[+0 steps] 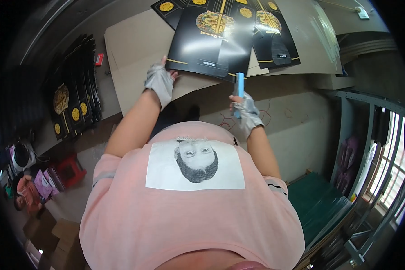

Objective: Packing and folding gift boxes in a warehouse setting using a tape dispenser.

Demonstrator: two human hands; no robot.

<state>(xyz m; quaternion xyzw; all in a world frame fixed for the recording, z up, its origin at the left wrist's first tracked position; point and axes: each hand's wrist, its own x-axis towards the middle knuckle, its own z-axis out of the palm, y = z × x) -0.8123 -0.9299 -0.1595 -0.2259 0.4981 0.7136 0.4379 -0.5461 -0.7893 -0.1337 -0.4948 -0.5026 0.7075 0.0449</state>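
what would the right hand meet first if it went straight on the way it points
Probably the black printed sheet, near its lower right corner; the blue tool in the right hand may already touch it, depth unclear.

Looks like coated card on the large black sheet [202, 50], smooth and glossy, with pale glare near the middle; shows a shiny gold finish in its print [215, 22]; looks dull and matt, like plain cardboard, on the brown board [132, 51] beneath; seems thin, wrinkled cloth on the grey gloves [159, 84]; looks like smooth plastic on the light blue tool [240, 84], soft matt cloth on the pink shirt [189, 218], and painted metal on the perforated rack [369, 99]
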